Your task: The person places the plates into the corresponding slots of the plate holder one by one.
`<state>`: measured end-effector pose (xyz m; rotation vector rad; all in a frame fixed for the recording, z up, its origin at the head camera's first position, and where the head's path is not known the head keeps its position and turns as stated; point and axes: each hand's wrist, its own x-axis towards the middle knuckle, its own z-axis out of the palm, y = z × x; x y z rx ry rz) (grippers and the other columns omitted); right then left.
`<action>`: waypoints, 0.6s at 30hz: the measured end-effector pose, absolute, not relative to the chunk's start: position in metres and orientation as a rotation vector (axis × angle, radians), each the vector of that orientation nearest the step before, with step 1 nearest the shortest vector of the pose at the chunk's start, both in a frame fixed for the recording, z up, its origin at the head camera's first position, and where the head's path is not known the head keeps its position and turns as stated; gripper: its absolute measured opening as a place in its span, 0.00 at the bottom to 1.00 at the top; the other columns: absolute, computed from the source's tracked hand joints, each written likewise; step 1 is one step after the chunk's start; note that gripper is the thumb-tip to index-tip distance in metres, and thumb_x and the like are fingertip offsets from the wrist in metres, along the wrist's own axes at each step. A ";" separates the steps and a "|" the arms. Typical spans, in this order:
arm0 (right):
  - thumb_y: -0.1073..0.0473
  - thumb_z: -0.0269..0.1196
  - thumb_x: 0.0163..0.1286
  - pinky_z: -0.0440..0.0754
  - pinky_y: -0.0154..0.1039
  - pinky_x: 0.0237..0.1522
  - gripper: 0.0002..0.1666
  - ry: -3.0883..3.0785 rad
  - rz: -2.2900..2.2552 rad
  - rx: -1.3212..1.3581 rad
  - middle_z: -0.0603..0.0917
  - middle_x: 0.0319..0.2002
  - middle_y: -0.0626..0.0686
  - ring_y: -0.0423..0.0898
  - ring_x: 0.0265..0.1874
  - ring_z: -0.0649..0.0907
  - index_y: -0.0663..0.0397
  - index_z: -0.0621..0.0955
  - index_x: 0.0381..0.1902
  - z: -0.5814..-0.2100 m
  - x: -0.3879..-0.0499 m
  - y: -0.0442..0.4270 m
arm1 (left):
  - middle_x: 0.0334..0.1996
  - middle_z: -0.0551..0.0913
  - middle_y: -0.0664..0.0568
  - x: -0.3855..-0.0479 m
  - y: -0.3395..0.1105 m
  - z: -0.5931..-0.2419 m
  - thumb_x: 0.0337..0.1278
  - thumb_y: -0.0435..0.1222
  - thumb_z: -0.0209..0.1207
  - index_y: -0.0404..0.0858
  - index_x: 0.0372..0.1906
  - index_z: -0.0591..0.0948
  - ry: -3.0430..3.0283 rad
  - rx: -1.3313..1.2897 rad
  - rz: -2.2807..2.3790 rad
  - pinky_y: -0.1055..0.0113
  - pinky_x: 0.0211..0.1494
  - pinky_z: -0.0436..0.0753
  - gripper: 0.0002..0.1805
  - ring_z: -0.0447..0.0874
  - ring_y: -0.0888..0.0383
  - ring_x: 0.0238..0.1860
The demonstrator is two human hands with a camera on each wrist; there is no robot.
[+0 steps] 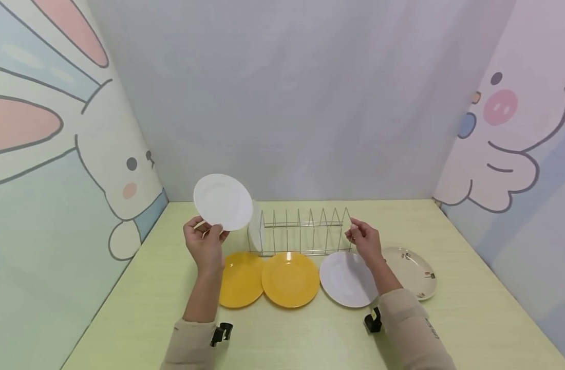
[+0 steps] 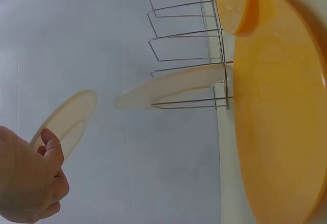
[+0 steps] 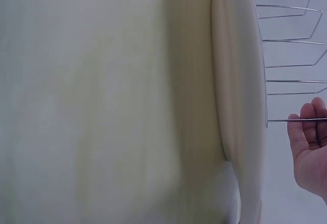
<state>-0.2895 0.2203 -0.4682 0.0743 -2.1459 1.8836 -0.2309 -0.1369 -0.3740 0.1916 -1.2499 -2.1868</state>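
Note:
My left hand [image 1: 205, 245] pinches a small white plate [image 1: 223, 202] by its lower edge, thumb on the near face, holding it raised and tilted left of the wire dish rack [image 1: 300, 239]. Another white plate [image 1: 257, 228] stands upright in the rack's leftmost slot, also visible in the left wrist view [image 2: 173, 87]. At the rack's right end, my right hand [image 1: 364, 240] grips the end wire; in the right wrist view its fingers [image 3: 309, 127] lie against that wire.
Before the rack lie two yellow plates [image 1: 241, 281] [image 1: 290, 280], a white plate [image 1: 347, 280] and, partly behind my right forearm, a cream patterned plate [image 1: 414, 275]. A grey backdrop [image 1: 301, 103] rises behind the table [image 1: 292, 339], with cartoon-printed panels on both sides.

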 end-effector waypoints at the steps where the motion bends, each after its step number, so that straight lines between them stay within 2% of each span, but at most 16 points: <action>1: 0.62 0.50 0.73 0.82 0.37 0.37 0.20 -2.148 1.883 0.073 0.78 0.35 0.68 0.46 0.31 0.81 0.66 0.72 0.59 -0.468 -0.289 0.221 | 0.32 0.66 0.45 -0.231 -0.135 -0.373 0.50 0.17 0.53 0.38 0.45 0.66 -1.251 0.188 -2.191 0.63 0.34 0.82 0.20 0.72 0.53 0.26; 10: 0.62 0.50 0.73 0.80 0.47 0.41 0.20 -2.152 1.880 0.066 0.79 0.34 0.68 0.59 0.35 0.80 0.67 0.72 0.58 -0.468 -0.289 0.220 | 0.33 0.67 0.45 -0.236 -0.116 -0.376 0.49 0.17 0.53 0.36 0.47 0.65 -1.255 0.169 -2.201 0.62 0.35 0.82 0.21 0.71 0.53 0.27; 18: 0.62 0.51 0.73 0.81 0.43 0.39 0.19 -2.142 1.893 0.028 0.79 0.35 0.68 0.49 0.31 0.81 0.66 0.73 0.58 -0.467 -0.288 0.219 | 0.34 0.67 0.45 -0.242 -0.104 -0.389 0.49 0.17 0.53 0.37 0.48 0.65 -1.304 0.168 -2.200 0.64 0.36 0.82 0.22 0.72 0.53 0.31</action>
